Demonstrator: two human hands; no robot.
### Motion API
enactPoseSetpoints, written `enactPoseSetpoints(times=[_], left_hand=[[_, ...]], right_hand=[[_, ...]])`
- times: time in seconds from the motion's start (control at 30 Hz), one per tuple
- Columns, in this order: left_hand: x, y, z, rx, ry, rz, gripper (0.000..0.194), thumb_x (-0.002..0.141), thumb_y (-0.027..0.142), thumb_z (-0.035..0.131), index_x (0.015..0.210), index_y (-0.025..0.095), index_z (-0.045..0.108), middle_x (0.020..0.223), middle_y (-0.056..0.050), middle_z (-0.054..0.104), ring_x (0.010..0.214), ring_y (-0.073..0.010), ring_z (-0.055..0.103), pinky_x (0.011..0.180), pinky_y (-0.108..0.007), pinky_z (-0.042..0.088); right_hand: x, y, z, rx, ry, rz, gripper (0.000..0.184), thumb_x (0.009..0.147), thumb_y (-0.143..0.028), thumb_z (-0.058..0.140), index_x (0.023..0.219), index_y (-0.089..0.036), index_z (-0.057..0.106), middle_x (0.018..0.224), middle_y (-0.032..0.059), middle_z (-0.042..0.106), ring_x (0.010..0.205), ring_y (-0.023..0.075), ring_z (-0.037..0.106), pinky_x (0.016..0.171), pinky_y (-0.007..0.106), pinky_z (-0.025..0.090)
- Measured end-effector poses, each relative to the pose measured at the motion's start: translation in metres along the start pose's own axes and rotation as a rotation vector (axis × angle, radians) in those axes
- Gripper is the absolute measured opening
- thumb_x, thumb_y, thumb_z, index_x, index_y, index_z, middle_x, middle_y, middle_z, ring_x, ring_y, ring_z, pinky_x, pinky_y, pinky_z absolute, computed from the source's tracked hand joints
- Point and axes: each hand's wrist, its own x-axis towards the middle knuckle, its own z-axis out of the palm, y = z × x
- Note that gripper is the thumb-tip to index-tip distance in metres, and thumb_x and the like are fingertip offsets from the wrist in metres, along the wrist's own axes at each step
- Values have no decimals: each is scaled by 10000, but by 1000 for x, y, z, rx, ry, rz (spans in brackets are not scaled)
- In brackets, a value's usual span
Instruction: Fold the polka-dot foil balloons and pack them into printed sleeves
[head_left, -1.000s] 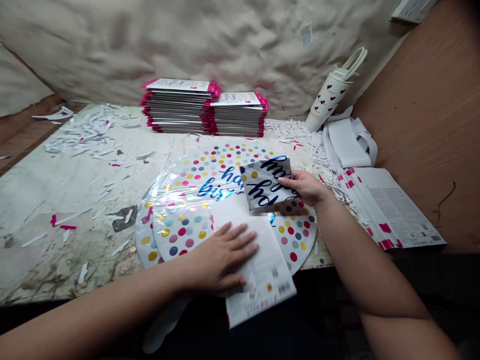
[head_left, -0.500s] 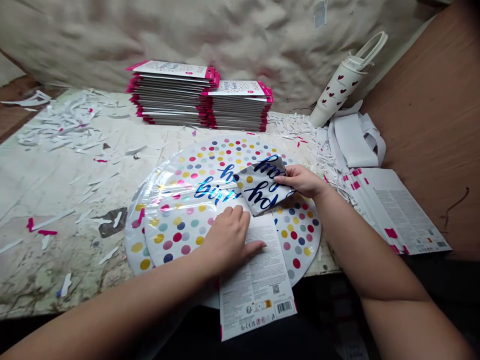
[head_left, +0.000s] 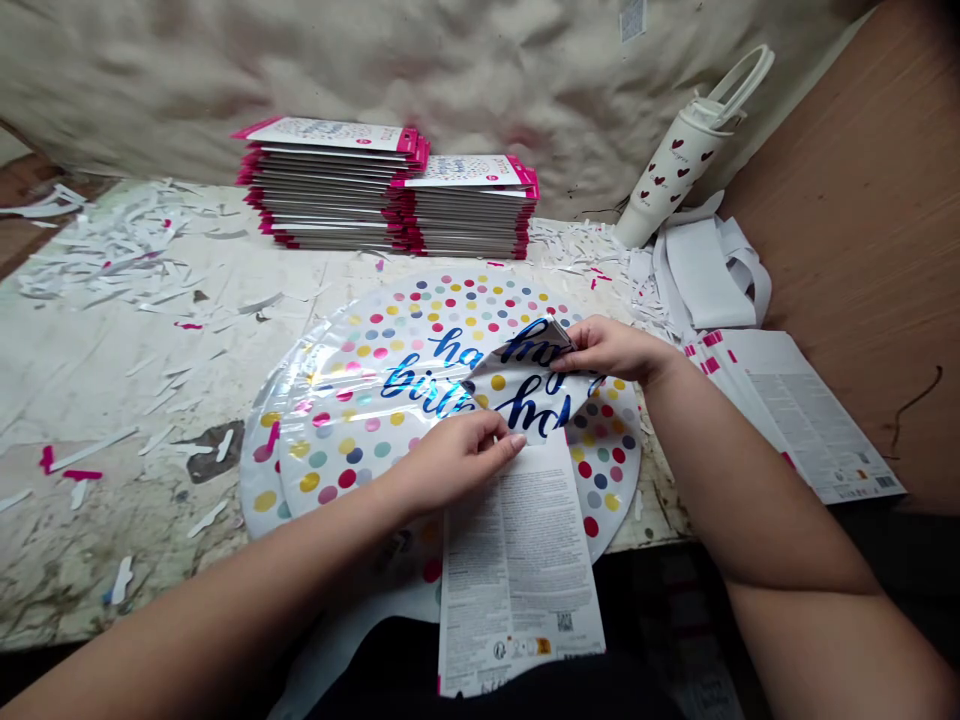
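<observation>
My right hand (head_left: 611, 352) pinches the upper corner of a folded foil balloon (head_left: 525, 380), whitish with coloured dots and blue script lettering. The lower part of this fold meets the top of a printed paper packet (head_left: 517, 560), which lies back side up with fine text and hangs past the table's front edge. At the packet's top left, my left hand (head_left: 469, 455) is closed, its thumb and curled fingers on the packet's top edge. Beneath both hands are several flat round dotted foil balloons (head_left: 352, 400), overlapping, with "birth" readable on the top one.
Two stacks of pink-edged packets (head_left: 330, 190) stand at the back. A white tumbler with hearts (head_left: 664, 180) leans at the back right, near a white paper roll (head_left: 712, 275). More printed packets (head_left: 802, 420) lie at the right. Paper scraps (head_left: 112, 240) litter the left.
The folded balloon has opened out somewhat in my right hand and shows more lettering. My left thumb has drawn in towards the fingers, and the packet has shifted slightly down towards me.
</observation>
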Motion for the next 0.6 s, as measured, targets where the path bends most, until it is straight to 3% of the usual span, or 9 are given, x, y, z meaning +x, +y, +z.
enactPoseSetpoints(times=[0.13, 0.2, 0.4, 0.53, 0.6], left_hand=[[-7, 12, 16, 498, 301, 262, 299, 893, 288, 338, 726, 156, 548, 685, -60, 569, 659, -188, 515, 623, -330, 390], [-10, 16, 24, 655, 366, 313, 272, 883, 234, 344, 711, 156, 539, 666, -62, 545, 636, -192, 491, 602, -336, 380], [-14, 17, 24, 765, 322, 366, 181, 845, 170, 385, 734, 165, 528, 709, -57, 541, 636, -197, 463, 593, -344, 380], [-14, 20, 21, 676, 308, 357, 208, 862, 192, 362, 741, 157, 528, 704, -59, 543, 651, -197, 471, 618, -345, 395], [-15, 21, 21, 617, 310, 328, 239, 878, 210, 338, 741, 156, 526, 697, -58, 542, 656, -194, 476, 630, -344, 402]], right_hand=[[11, -27, -7, -216, -183, 125, 189, 569, -239, 757, 685, -108, 686, 619, 5, 678, 525, 90, 596, 511, 175, 482], [20, -37, -5, -301, -262, 208, 207, 534, -235, 776, 668, -108, 681, 574, 1, 663, 473, 89, 575, 459, 178, 468], [28, -55, 12, -483, -178, 263, 228, 469, -193, 800, 632, -96, 674, 511, 7, 634, 409, 106, 552, 412, 205, 439], [23, -56, 33, -633, -201, 191, 156, 584, -221, 750, 645, -116, 653, 522, -24, 611, 430, 63, 521, 421, 162, 393], [21, -52, 41, -575, -98, 128, 174, 679, -287, 691, 651, -131, 620, 498, -47, 556, 409, 33, 456, 398, 149, 344]])
